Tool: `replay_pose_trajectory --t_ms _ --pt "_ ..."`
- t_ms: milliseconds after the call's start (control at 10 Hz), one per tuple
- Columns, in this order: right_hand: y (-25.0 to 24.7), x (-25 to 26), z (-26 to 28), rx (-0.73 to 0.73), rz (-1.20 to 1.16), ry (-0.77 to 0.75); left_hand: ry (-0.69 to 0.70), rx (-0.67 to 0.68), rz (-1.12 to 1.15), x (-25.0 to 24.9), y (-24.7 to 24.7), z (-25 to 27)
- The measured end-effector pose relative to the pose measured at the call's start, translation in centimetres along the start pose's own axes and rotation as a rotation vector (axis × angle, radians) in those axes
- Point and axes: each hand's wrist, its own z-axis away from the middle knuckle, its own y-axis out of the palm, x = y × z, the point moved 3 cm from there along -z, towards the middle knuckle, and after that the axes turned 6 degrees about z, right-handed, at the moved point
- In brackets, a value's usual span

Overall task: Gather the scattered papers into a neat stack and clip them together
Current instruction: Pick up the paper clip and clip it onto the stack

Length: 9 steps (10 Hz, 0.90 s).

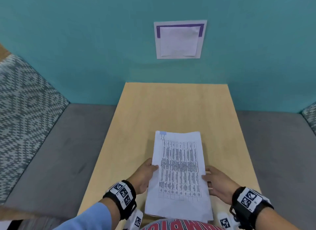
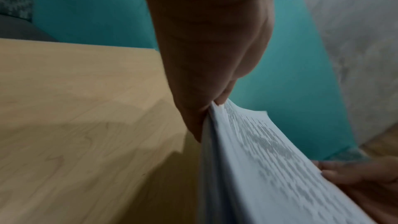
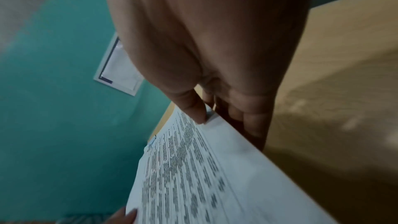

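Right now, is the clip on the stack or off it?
On. The blue clip sits on the stack's far left corner, with both hands holding the side edges.

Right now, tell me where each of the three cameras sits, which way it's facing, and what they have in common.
Head: on the head, looking down at the table; both hands, left hand and right hand, grip the papers, blue clip at a far corner.
Left wrist: along the left hand toward the papers' left edge; right fingertips show.
Right wrist: along the right hand toward the right edge; wall notice behind.
Shared: all three show the papers, table and teal wall.
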Motion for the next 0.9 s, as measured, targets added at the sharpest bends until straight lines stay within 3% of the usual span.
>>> replay_pose_trajectory --t_ms 100,300,400,500,600,700,800,900 --pt "0.6 -0.7 -0.9 -0.007 0.057 0.024 -0.013 -0.049 0.053 -0.3 0.5 -1.3" --pt "0.3 -1.5 -4.9 -0.182 0.236 -0.062 -0.068 -0.058 0.037 -0.3 -0.3 -5.6" --pt "0.6 -1.8 -6.6 -0.134 0.396 -0.038 -0.085 -0.031 -0.207 0.8 -0.8 -7.6" --pt "0.6 -3.5 -8.9 -0.058 0.671 -0.028 -0.009 -0.088 -0.674 1.5 -0.3 -7.6" --pt "0.7 -4.7 -10.9 -0.053 0.781 -0.090 0.115 -0.145 -1.078 2.3 -0.1 -6.9" --pt "1.5 -2.7 -9.4 -0.117 0.882 -0.050 0.153 -0.144 -1.276 3.2 -0.2 -5.9" --pt "0.7 -0.6 -7.9 -0.107 0.962 -0.038 0.167 -0.171 -1.319 3.6 -1.0 -5.3" --pt "-1.3 3.1 -6.3 -0.192 0.734 -0.177 0.219 -0.211 -1.240 5.3 -3.5 -4.6"
